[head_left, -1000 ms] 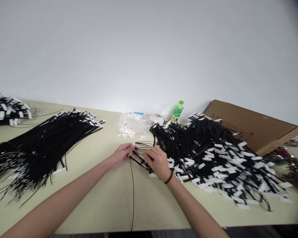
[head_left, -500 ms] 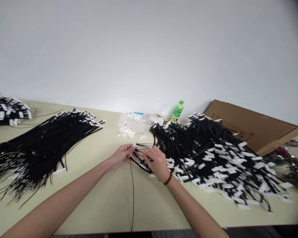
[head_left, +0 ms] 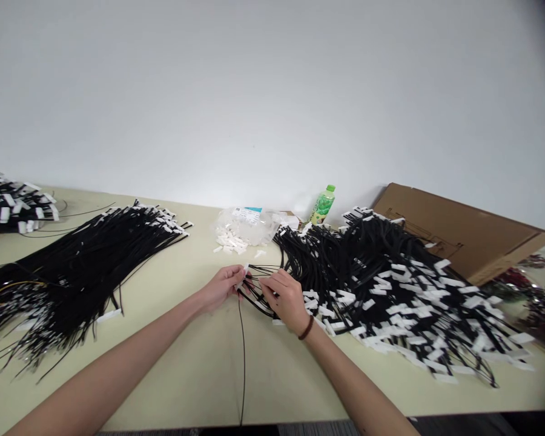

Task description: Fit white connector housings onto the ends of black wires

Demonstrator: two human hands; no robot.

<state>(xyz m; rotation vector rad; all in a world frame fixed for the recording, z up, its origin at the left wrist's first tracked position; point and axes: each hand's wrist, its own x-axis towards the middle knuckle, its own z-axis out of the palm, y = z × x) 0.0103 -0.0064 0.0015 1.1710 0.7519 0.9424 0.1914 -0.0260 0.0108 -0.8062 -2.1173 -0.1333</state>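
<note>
Between thumb and fingers, my left hand (head_left: 224, 284) grips a small white connector (head_left: 246, 268) near the table's middle. Several thin black wires (head_left: 263, 267) run from that connector to the right. My right hand (head_left: 285, 297) is closed in a pinch on one of these wires, just right of the connector; its fingertips partly cover the wire's end. A dark band circles the right wrist. One loose black wire (head_left: 244, 363) hangs from below my left hand down over the table's front edge.
Loose white connectors (head_left: 231, 241) spill from a clear plastic bag (head_left: 266, 227) behind my hands. A green-capped bottle (head_left: 322, 206) stands by the wall. Black wire bundles (head_left: 104, 254) lie at left. A heap of finished-looking cables with white connectors (head_left: 404, 309) and a cardboard box (head_left: 458, 230) are at right.
Almost nothing differs. My right hand has shifted very slightly to the left, while my left hand keeps its grip on the connector.
</note>
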